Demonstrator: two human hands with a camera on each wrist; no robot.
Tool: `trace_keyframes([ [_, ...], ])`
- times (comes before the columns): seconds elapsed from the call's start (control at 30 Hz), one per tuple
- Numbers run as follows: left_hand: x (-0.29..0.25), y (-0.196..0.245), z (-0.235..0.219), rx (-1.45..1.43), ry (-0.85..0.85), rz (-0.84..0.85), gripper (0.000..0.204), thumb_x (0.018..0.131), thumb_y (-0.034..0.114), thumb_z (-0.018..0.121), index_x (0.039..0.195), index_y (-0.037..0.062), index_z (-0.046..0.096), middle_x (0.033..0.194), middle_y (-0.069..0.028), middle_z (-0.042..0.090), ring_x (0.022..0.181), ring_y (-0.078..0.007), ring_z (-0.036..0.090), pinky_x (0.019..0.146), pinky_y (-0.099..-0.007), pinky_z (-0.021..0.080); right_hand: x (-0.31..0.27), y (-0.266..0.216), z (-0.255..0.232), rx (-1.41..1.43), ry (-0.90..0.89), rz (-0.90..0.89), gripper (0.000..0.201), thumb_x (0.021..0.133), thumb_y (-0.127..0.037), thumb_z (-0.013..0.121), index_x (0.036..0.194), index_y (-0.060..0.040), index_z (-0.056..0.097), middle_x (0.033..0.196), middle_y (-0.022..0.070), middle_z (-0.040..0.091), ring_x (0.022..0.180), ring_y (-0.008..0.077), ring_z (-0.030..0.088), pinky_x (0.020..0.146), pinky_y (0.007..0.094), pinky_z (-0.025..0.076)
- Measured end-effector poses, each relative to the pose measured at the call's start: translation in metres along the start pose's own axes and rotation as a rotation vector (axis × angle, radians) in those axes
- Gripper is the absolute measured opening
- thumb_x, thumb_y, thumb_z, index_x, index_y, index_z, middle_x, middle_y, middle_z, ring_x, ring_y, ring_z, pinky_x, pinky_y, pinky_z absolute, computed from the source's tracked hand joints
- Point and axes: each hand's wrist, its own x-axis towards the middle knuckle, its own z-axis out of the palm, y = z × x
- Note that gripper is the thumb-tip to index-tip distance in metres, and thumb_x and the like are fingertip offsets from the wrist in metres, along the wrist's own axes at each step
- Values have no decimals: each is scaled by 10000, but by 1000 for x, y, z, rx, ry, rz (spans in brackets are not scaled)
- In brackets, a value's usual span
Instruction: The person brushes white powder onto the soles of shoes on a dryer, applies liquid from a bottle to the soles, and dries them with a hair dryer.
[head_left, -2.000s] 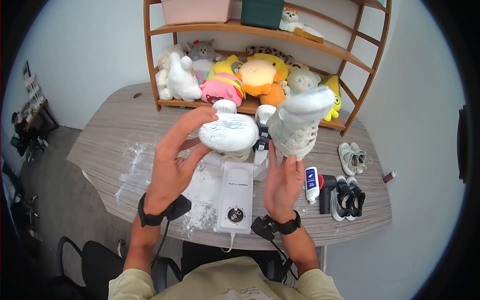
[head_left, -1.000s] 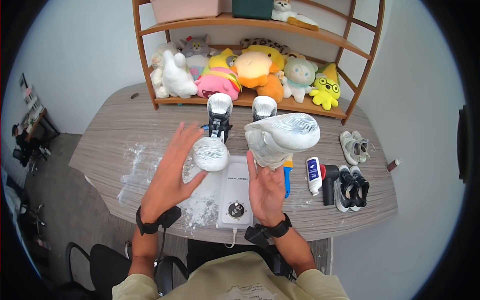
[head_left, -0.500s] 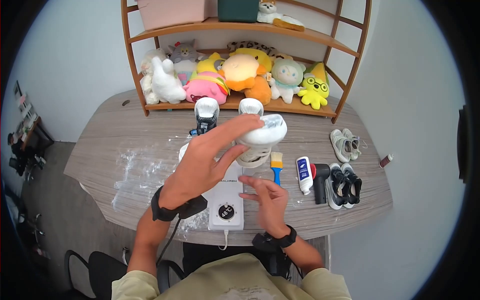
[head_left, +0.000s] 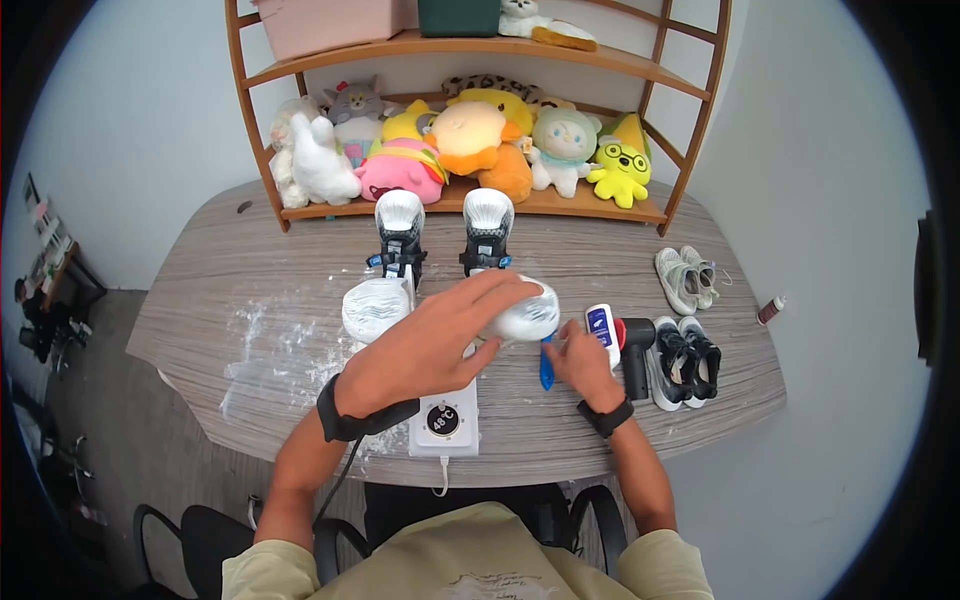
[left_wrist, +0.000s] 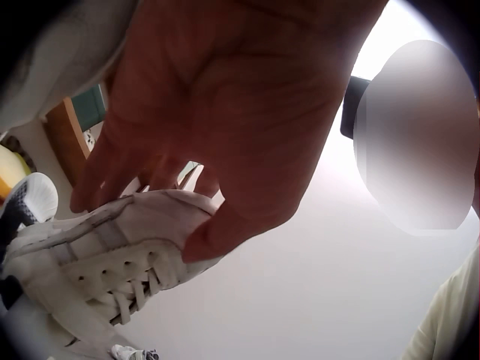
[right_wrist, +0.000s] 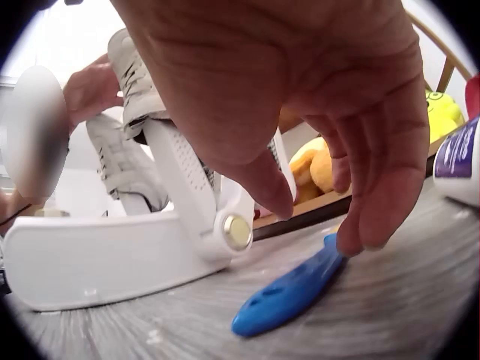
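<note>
A white lace-up sneaker [head_left: 530, 318] sits on the right arm of a white shoe dryer [head_left: 462, 440], its sole streaked white. My left hand [head_left: 425, 345] holds its toe, thumb on one side and fingers on the other, as the left wrist view shows. The other white sneaker [head_left: 374, 308] is on the dryer's left arm. My right hand [head_left: 588, 368] is over a blue-handled brush [right_wrist: 289, 292] lying on the table. Its fingertips are right at the neck of the handle, with the thumb held apart from them.
Close right of the brush stand a white bottle with a blue label [head_left: 600, 328] and a black-and-red tool [head_left: 636, 360]. Dark shoes [head_left: 686, 365] and pale shoes [head_left: 684, 280] lie farther right. Two black shoes [head_left: 488, 235] stand behind the dryer, before a toy shelf [head_left: 560, 207]. White powder [head_left: 270, 330] marks the table's left.
My right hand has released the right sneaker and moved right and down to the brush. The left hand has shifted from the left sneaker across to the right one, which now sits on the dryer.
</note>
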Motion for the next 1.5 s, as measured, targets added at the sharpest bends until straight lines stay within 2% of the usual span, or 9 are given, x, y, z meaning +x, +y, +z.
trace_keyframes([
  [0.23,-11,5,8,196,75,-69,482,797,95,716,1251,78,556,1268,-136,551,1137,-339,563,915,-402,498,-2,-20,12,-171,-111,-1,505,810,-316,683,1124,20,475,756,216,666,727,411,666,637,476,532],
  [0.47,-14,2,20,176,115,-117,480,811,76,694,1266,84,542,1262,-132,558,1139,-322,565,896,-386,509,-5,-24,-37,652,-41,-133,319,862,-71,555,1178,-29,562,626,32,531,522,97,477,506,259,425],
  [0.6,-16,2,22,198,133,-100,512,809,82,701,1290,64,525,1289,-127,552,1156,-331,558,969,-416,476,-6,-19,-69,1210,-28,1,298,902,-90,443,1151,27,560,733,119,630,563,133,546,532,261,469],
  [0.73,-30,13,5,279,263,-5,559,760,66,746,1280,42,540,1297,-127,565,1205,-320,542,1051,-457,410,-19,-39,-98,1480,90,-214,246,939,-108,474,1137,17,551,928,239,689,639,137,591,559,252,501],
  [0.97,-90,-4,-57,351,306,-137,500,714,103,792,1186,46,637,1234,-134,620,1195,-324,563,1030,-435,431,-37,-25,-115,1367,409,-249,237,955,-242,607,971,-6,580,667,51,589,521,95,496,510,230,431],
  [1.17,-94,-16,-59,250,221,-232,417,765,156,774,1154,50,666,1189,-128,654,1149,-312,598,965,-380,481,-21,-53,-107,1664,259,-422,263,997,-279,478,880,-55,550,984,78,539,831,137,539,675,311,469],
  [1.27,-94,-24,-59,221,226,-232,388,777,167,764,1133,43,673,1151,-127,672,1115,-307,620,944,-378,492,-27,-96,-100,1139,350,-469,286,981,-233,495,1108,8,581,959,68,508,853,126,502,707,336,462],
  [1.4,-95,-29,-60,178,223,-239,378,780,176,757,1118,30,669,1131,-134,678,1094,-310,630,936,-378,496,-32,-122,-116,702,75,-494,411,899,-159,638,1273,-8,559,792,13,506,674,85,441,626,282,403],
  [1.5,-94,-31,-63,182,198,-242,378,781,178,754,1113,22,663,1125,-136,678,1084,-319,631,929,-379,499,-20,-124,-104,572,132,-484,425,808,-116,745,1210,-54,622,654,-26,439,571,79,366,554,253,335],
])
